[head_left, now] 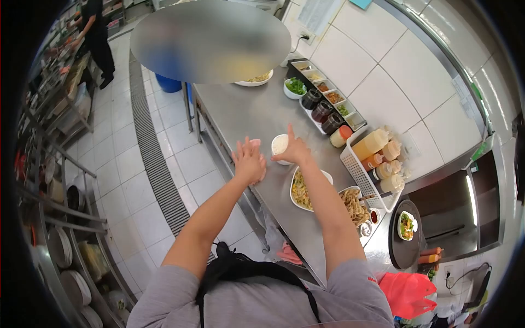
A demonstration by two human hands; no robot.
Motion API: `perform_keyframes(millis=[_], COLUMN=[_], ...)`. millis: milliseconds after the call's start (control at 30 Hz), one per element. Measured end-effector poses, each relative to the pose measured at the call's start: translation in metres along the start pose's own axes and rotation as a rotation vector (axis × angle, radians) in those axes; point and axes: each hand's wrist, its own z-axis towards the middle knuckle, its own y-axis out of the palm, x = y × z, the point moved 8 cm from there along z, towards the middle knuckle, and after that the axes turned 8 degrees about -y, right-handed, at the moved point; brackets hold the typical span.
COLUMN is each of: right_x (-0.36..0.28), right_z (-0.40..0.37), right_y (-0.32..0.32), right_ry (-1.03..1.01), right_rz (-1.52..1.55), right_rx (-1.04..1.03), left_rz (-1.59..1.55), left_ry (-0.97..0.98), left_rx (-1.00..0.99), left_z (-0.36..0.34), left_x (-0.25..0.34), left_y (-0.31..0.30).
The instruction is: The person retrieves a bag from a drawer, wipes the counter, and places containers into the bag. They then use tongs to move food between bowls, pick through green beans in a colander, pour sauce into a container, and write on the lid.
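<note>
Your right hand (296, 151) grips a small round white bowl (280, 144) with pale contents, thumb at its rim and index finger stretched out, above the stainless-steel counter (235, 112). Your left hand (249, 163) is at the counter's near edge, fingers partly spread; something pink (255, 142) shows by its fingertips, but you cannot tell whether it is gripped. Beside your right forearm sits a white dish of yellowish food (300, 191), near a white perforated plastic basket (359, 174) of squeeze bottles (372, 143).
</note>
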Motion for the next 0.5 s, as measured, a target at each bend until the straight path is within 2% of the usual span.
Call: perform_keyframes(millis=[100, 200, 267, 300, 333, 367, 500], right_x=[-0.004, 0.001, 0.000, 0.004, 0.030, 0.029, 0.124], right_z=[-0.004, -0.005, -0.020, -0.036, -0.083, -0.106, -0.226], right_y=[-0.006, -0.011, -0.039, -0.059, -0.095, -0.123, -0.181], right_ry=[0.044, -0.021, -0.023, -0.029, 0.027, -0.009, 0.064], right_rz=[-0.025, 0.013, 0.086, 0.121, 0.146, 0.157, 0.199], right_rx=[0.039, 0.167, 0.277, 0.351, 0.478, 0.569, 0.813], left_rz=[-0.029, -0.031, -0.019, -0.015, -0.021, -0.006, 0.103], left_ry=[0.038, 0.113, 0.225, 0.246, 0.328, 0.312, 0.275], left_rx=[0.079, 0.078, 0.169, 0.177, 0.146, 0.134, 0.137], left_z=[0.013, 0.015, 0.024, 0.027, 0.025, 0.027, 0.026], left_x=[0.000, 0.012, 0.011, 0.002, 0.021, 0.017, 0.016], left_y=[0.024, 0.014, 0.024, 0.018, 0.024, 0.028, 0.031])
